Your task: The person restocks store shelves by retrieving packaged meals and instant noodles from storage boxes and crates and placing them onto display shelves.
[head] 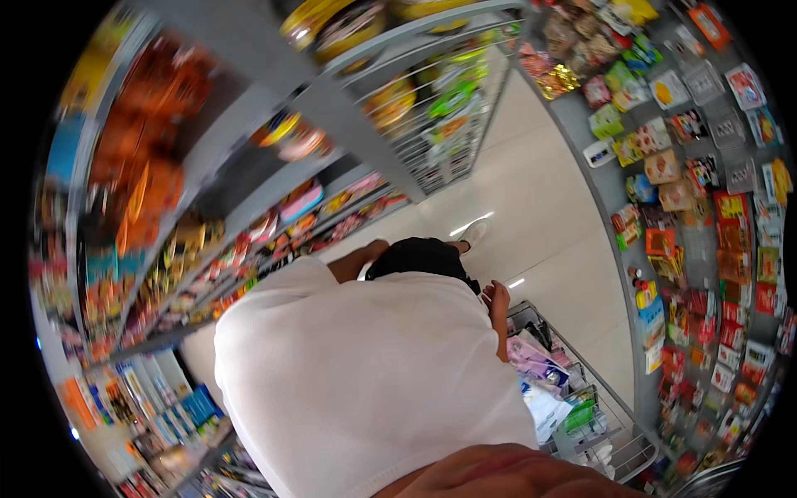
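My torso in a white T-shirt fills the middle, with black shorts and one light shoe beyond it. My left hand is beside the shorts, small and blurred; its fingers cannot be made out. My right hand hangs at my right side with loosely bent fingers apart and nothing seen in it. Near that arm stands a metal wire shopping cart. It holds a pink and purple package, a white and blue plastic bag and a green package.
Tall grey shelves with packaged goods and wire mesh run along the left and top. Another grey shelf curves down the right side, holding many food packs. Pale floor tiles lie between them. More shelved goods are at lower left.
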Action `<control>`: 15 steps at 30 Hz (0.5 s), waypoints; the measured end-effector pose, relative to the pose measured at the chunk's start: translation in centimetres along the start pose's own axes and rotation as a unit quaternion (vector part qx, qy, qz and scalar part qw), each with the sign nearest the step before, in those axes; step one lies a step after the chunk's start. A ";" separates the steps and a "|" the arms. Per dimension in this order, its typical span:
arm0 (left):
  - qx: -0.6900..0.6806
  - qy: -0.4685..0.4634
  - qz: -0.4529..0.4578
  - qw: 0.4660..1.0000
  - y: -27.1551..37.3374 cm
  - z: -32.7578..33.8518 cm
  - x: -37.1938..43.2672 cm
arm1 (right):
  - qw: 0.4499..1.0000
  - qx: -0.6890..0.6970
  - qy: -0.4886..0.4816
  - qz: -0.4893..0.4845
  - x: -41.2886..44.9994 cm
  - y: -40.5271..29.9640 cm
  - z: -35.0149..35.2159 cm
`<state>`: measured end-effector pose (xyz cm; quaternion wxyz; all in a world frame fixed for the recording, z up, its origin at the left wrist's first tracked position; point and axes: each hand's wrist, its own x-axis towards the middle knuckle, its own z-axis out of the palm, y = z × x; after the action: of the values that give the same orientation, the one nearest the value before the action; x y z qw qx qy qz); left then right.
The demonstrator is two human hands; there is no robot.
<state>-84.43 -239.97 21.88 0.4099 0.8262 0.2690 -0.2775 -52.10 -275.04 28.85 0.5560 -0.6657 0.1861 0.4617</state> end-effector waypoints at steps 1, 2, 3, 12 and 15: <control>-0.009 0.004 0.010 1.000 0.8 -0.9 2.6 | 1.000 0.022 0.015 -0.007 2.9 -1.5 -1.5; 0.011 -0.009 0.040 0.999 3.3 -3.7 5.8 | 0.986 -0.105 0.012 -0.129 6.8 -2.0 -4.7; -0.012 -0.003 0.029 0.999 4.9 -5.5 8.0 | 0.943 -0.243 0.005 -0.226 7.8 -3.6 -5.7; -0.093 0.049 0.018 0.994 23.5 -17.1 30.4 | 0.985 0.056 0.163 0.008 12.6 -22.8 -18.1; -0.290 0.111 -0.023 0.950 26.2 -19.8 36.2 | 0.978 0.020 0.198 0.062 17.7 -27.2 -21.4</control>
<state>-36.70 -229.39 21.21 0.5925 0.6912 0.4005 -0.1036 -13.71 -281.30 28.83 0.4920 -0.7197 0.3421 0.3506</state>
